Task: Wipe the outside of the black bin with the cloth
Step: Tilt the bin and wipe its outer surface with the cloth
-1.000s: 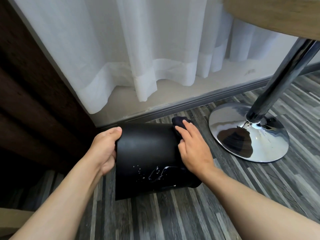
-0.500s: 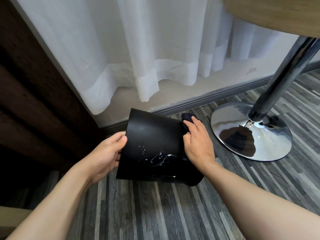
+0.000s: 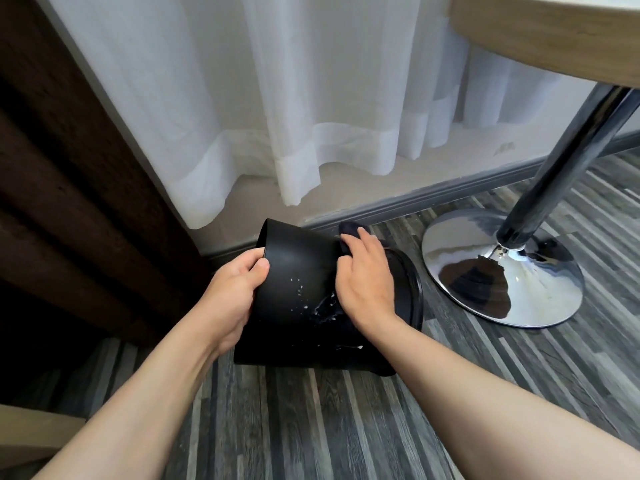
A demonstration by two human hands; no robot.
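The black bin (image 3: 298, 271) lies tipped on its side on the grey plank floor, base end to the left, wider rim end to the right. White splash marks dot its upper side near the middle. My left hand (image 3: 232, 296) grips the bin's left edge, thumb on top. My right hand (image 3: 367, 282) presses a dark cloth (image 3: 348, 232) flat against the bin's upper right side; only the cloth's far end shows beyond my fingertips.
A chrome round table base (image 3: 502, 268) with its slanted pole (image 3: 568, 164) stands just right of the bin, under a wooden tabletop (image 3: 554, 32). White curtains (image 3: 294, 116) hang behind. A dark wooden panel (image 3: 76, 174) rises on the left.
The bin has rolled and tilted, its left edge rising toward the wall. My left hand shifted its grip on that edge. My right hand with the cloth slid further along the bin's upper side.
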